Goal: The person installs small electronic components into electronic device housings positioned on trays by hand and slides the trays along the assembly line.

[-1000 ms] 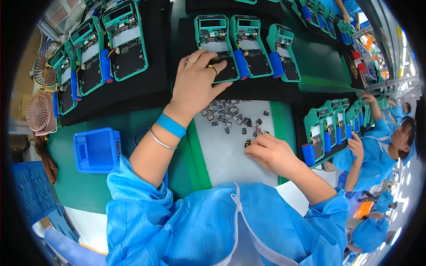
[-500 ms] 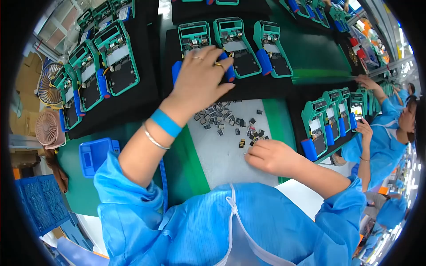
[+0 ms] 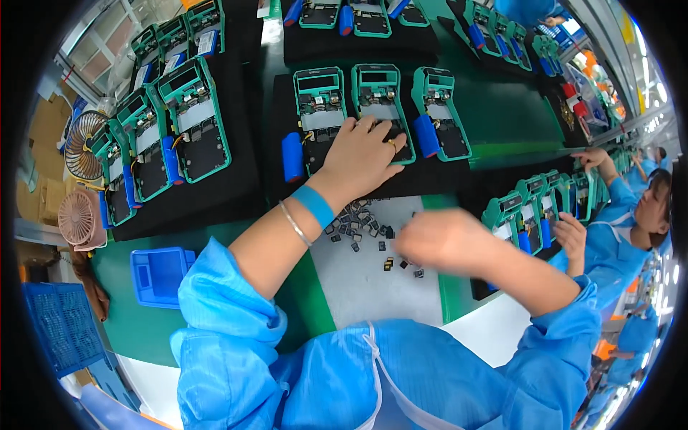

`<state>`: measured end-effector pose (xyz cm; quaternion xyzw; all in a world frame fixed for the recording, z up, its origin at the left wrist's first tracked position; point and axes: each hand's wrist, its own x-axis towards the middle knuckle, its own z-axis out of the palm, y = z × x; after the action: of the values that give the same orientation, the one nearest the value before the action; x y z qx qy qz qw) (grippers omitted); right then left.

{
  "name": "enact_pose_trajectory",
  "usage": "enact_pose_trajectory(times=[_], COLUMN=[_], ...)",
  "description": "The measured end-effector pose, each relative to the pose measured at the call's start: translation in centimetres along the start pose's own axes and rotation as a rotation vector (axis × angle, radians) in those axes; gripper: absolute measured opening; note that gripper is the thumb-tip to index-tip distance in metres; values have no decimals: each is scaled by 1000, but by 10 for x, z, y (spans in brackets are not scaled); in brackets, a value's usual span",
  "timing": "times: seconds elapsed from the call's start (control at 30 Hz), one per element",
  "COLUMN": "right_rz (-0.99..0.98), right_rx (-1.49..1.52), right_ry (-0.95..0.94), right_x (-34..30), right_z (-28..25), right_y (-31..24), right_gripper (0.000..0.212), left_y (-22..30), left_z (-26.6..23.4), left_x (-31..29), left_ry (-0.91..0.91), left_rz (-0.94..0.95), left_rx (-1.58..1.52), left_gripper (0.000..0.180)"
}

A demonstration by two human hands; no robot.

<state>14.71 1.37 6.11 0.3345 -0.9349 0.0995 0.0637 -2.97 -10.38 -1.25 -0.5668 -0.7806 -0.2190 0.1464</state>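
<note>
My left hand (image 3: 362, 158) lies with fingers spread over the lower part of the middle open green device housing (image 3: 376, 93), partly reaching over the left green housing (image 3: 315, 107). Circuit parts and black panels show inside both. A blue cylindrical pack (image 3: 292, 156) lies at the left housing's outer side. The third housing (image 3: 450, 129) on the right has its own blue pack (image 3: 426, 136) beside it. My right hand (image 3: 444, 240) is smeared by motion above the right side of a grey mat (image 3: 358, 287); its fingers are unclear. Small dark card-like pieces (image 3: 355, 228) are scattered on the mat.
More green housings (image 3: 193, 118) stand on black cloth at left, with others (image 3: 365, 14) at the back. A blue bin (image 3: 159, 276) and two fans (image 3: 80, 218) are at left. At right, a co-worker's hand (image 3: 571, 240) is near further housings (image 3: 532, 208).
My left hand has shifted from the left housing to the middle one, uncovering the left. The right hand has moved forward off the mat's near side. The whole view has tilted upward.
</note>
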Motion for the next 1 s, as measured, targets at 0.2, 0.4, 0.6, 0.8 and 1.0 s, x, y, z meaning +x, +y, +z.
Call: enact_pose_trajectory(times=[0.2, 0.4, 0.6, 0.8, 1.0], right_rz=[312, 290, 217, 240, 375], right_rx=[-202, -431, -538, -555, -521], right_ry=[320, 167, 78, -17, -13], right_x=[46, 58, 64, 68, 80], right_z=[-2, 20, 23, 17, 12], right_y=[103, 150, 153, 150, 145], right_gripper=[6, 9, 10, 13, 14], left_y=[-1, -2, -4, -4, -5], left_z=[-8, -7, -3, 0, -1], left_x=[-5, -7, -10, -12, -12], left_ry=[-44, 14, 13, 60, 32], left_rz=[-4, -18, -32, -10, -6], left_rx=[-91, -140, -173, -154, -135], left_gripper=[46, 44, 44, 43, 42])
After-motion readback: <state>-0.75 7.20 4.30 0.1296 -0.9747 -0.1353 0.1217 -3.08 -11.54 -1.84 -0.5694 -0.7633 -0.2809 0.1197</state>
